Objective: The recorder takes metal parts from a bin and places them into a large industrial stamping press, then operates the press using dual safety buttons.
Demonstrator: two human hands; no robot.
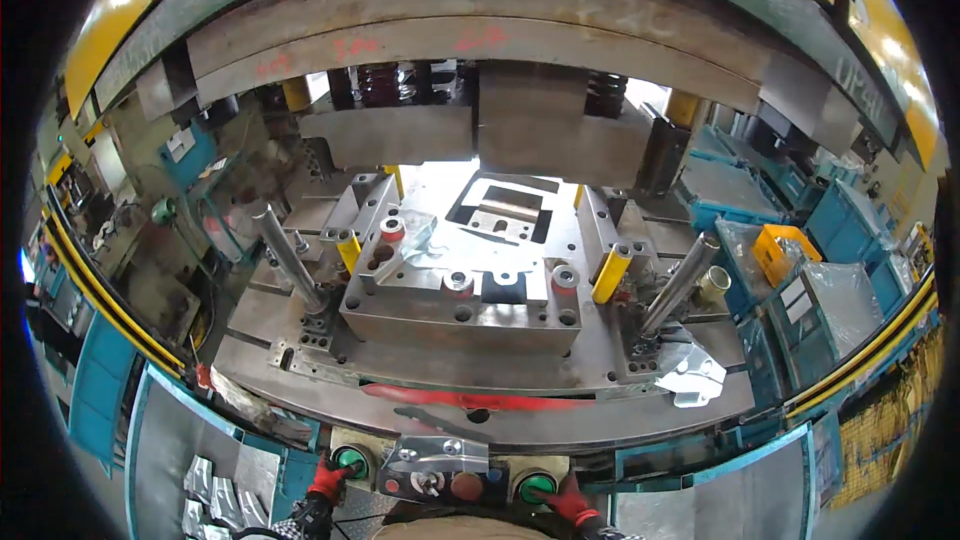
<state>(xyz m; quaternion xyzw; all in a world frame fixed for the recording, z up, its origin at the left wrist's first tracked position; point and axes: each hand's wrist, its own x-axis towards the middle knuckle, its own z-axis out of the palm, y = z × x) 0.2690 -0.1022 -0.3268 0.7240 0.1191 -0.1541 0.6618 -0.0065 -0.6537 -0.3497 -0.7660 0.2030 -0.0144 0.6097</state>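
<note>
My left hand [330, 480], in a red glove, reaches its fingers onto a round green push button [350, 459] at the left of a control panel. My right hand [571, 506], also red-gloved, lies with outstretched fingers over a second green push button [537, 487] on the panel's right. Between them, a bent sheet-metal part [440, 453] rests on the panel, above a dark red round button [466, 486]. Ahead, a shiny formed metal piece [418, 240] sits on the lower die [460, 335]. Neither hand holds anything visible.
The upper die [530, 115] hangs raised over the lower one. Steel guide posts [287, 255] flank the die. Another metal part [692, 372] lies on the bed's right edge. Several stamped parts [225, 500] fill the left tray. A yellow crate [782, 252] stands right among blue bins.
</note>
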